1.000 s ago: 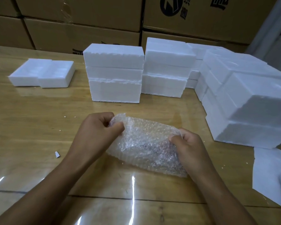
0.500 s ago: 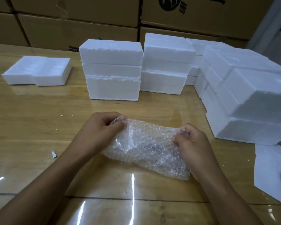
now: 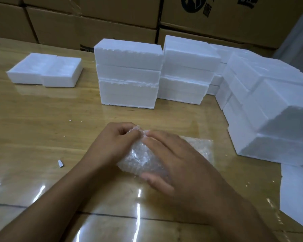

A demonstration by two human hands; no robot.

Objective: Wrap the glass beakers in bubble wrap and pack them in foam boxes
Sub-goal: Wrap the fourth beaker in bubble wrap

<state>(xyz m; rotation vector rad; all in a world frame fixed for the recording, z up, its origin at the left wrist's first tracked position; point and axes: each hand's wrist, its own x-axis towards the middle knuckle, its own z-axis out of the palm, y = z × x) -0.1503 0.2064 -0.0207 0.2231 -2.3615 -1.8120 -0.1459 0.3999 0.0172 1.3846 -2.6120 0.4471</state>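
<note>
A clear bubble-wrap bundle (image 3: 138, 159) lies on the wooden table (image 3: 42, 130) in front of me; what it holds is hidden by the wrap. My left hand (image 3: 112, 142) pinches the wrap's far left end with closed fingers. My right hand (image 3: 173, 159) lies flat across the top of the bundle, fingers spread, pressing on it. A loose flap of wrap (image 3: 201, 145) sticks out to the right of that hand. White foam boxes are stacked behind: one stack (image 3: 128, 75) straight ahead, another (image 3: 187, 70) beside it.
More foam boxes (image 3: 273, 109) are piled along the right side. Two low foam pieces (image 3: 45, 70) sit at the far left. White sheets (image 3: 297, 194) lie at the right edge. A small white scrap (image 3: 60, 163) rests left of my arm. Cardboard cartons (image 3: 94, 23) line the back.
My right hand left the bundle's right end and moved left over its top, laying flat on it. The left hand kept its hold on the left end.
</note>
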